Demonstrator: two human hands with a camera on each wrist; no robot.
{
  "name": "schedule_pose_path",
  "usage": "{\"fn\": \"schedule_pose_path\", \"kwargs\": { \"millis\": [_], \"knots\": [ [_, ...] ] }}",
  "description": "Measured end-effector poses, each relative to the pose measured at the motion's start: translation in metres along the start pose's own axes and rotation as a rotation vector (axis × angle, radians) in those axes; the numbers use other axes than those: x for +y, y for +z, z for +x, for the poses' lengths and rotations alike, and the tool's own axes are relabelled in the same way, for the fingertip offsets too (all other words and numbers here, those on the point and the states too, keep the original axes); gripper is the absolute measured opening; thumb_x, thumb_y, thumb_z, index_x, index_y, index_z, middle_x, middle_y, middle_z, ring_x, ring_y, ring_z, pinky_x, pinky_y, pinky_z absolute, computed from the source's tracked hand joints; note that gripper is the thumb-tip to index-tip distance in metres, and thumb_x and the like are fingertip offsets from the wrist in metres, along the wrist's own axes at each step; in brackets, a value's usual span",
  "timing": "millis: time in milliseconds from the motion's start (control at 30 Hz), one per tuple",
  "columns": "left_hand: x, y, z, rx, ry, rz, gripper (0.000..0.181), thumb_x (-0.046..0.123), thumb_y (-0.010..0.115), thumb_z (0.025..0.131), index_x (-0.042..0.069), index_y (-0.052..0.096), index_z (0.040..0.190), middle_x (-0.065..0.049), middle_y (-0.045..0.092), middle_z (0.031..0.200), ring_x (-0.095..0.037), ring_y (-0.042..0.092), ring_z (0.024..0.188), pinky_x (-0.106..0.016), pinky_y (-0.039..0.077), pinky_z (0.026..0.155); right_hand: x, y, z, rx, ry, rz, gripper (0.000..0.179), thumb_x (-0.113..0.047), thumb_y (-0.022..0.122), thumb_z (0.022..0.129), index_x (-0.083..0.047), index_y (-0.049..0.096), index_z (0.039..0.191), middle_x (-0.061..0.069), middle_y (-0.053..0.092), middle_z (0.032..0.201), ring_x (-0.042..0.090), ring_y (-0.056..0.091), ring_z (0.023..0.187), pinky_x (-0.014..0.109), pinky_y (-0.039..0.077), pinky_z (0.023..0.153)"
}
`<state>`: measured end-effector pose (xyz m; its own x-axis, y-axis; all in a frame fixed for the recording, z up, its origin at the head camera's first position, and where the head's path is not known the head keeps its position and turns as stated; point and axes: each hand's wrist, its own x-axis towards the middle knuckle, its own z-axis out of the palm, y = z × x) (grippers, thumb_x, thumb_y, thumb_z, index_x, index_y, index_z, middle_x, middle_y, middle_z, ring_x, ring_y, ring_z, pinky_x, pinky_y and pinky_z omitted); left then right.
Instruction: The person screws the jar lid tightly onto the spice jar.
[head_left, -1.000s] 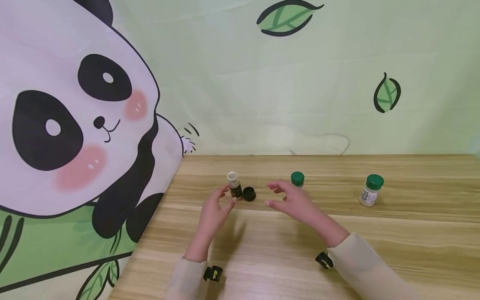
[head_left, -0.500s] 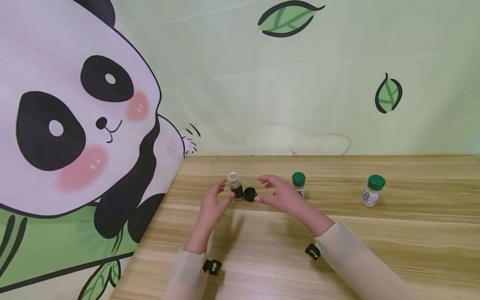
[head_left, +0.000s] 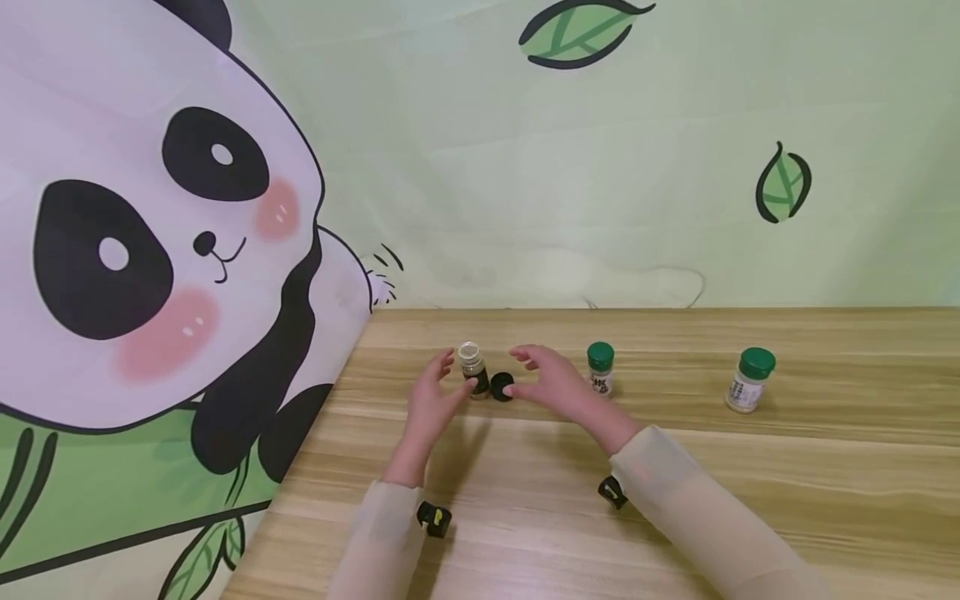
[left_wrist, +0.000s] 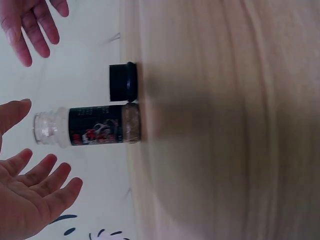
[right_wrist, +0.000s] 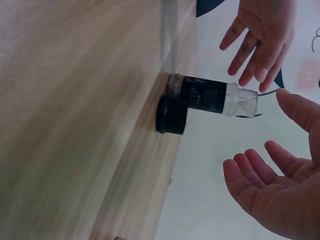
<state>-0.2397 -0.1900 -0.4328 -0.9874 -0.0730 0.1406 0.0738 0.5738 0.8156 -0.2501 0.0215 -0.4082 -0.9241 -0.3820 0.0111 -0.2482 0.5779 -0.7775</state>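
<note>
A clear spice jar [head_left: 472, 367] with a black label stands upright and uncapped on the wooden table. Its black cap [head_left: 502, 387] sits on the table just right of it. My left hand [head_left: 435, 400] is at the jar's left, thumb and fingers spread apart around it; the left wrist view shows the jar [left_wrist: 95, 126] untouched, with a gap to the fingers. To the right of the cap, my right hand [head_left: 553, 385] hovers with fingers relaxed and thumb near the cap. In the right wrist view that hand [right_wrist: 280, 185] holds nothing, apart from the cap [right_wrist: 171, 115].
Two green-capped spice jars stand on the table, one [head_left: 601, 368] behind my right hand and another [head_left: 750, 380] farther right. A pale green cloth [head_left: 480, 167] with a panda print hangs at the table's back and left. Each wrist wears a small black device [head_left: 434, 518].
My right hand has moved left toward the cap and jar, uncovering more of the nearer green-capped jar. My left hand has shifted slightly closer around the uncapped jar. The jars and cap stay put.
</note>
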Motion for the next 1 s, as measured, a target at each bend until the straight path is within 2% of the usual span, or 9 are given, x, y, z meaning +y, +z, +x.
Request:
{"fn": "schedule_pose_path", "kwargs": {
  "millis": [200, 400, 667, 833, 1000],
  "knots": [
    [-0.006, 0.007, 0.006, 0.027, -0.009, -0.054, 0.068, 0.011, 0.077, 0.090, -0.001, 0.045, 0.149, -0.029, 0.054, 0.147, -0.049, 0.052, 0.137, -0.061, 0.043, 0.112, 0.002, 0.008, 0.010, -0.005, 0.005, -0.006, 0.067, -0.021, 0.076, 0.092, -0.001, 0.047, 0.149, 0.022, 0.051, 0.153, 0.041, 0.052, 0.138, 0.055, 0.045, 0.113],
    [-0.012, 0.014, 0.012, 0.013, -0.041, -0.080, 0.071, 0.011, 0.078, 0.089, -0.001, 0.044, 0.150, -0.029, 0.053, 0.148, -0.049, 0.052, 0.136, -0.060, 0.044, 0.112, 0.007, 0.017, 0.019, -0.023, 0.031, -0.007, 0.068, -0.018, 0.076, 0.092, 0.002, 0.046, 0.149, 0.025, 0.050, 0.152, 0.043, 0.051, 0.138, 0.055, 0.045, 0.113],
    [-0.015, 0.022, 0.022, 0.004, -0.041, -0.096, 0.072, 0.010, 0.079, 0.089, -0.003, 0.044, 0.150, -0.030, 0.055, 0.145, -0.049, 0.054, 0.134, -0.059, 0.045, 0.112, 0.014, 0.026, 0.029, -0.038, 0.061, -0.008, 0.068, -0.016, 0.077, 0.091, 0.006, 0.045, 0.148, 0.028, 0.051, 0.151, 0.044, 0.052, 0.138, 0.054, 0.044, 0.114],
    [-0.017, 0.024, 0.023, 0.012, -0.063, -0.102, 0.071, 0.010, 0.079, 0.088, -0.002, 0.045, 0.149, -0.030, 0.056, 0.145, -0.048, 0.054, 0.134, -0.059, 0.045, 0.111, 0.020, 0.033, 0.034, -0.037, 0.070, -0.021, 0.069, -0.016, 0.078, 0.089, 0.007, 0.046, 0.146, 0.030, 0.052, 0.149, 0.045, 0.053, 0.135, 0.055, 0.045, 0.114],
    [-0.021, 0.026, 0.024, 0.013, -0.059, -0.117, 0.067, 0.011, 0.079, 0.088, -0.004, 0.049, 0.145, -0.031, 0.058, 0.142, -0.049, 0.057, 0.131, -0.058, 0.048, 0.109, 0.024, 0.040, 0.039, -0.029, 0.084, -0.020, 0.069, -0.015, 0.079, 0.089, 0.008, 0.047, 0.145, 0.030, 0.054, 0.147, 0.045, 0.054, 0.134, 0.054, 0.045, 0.113]
  ]
}}
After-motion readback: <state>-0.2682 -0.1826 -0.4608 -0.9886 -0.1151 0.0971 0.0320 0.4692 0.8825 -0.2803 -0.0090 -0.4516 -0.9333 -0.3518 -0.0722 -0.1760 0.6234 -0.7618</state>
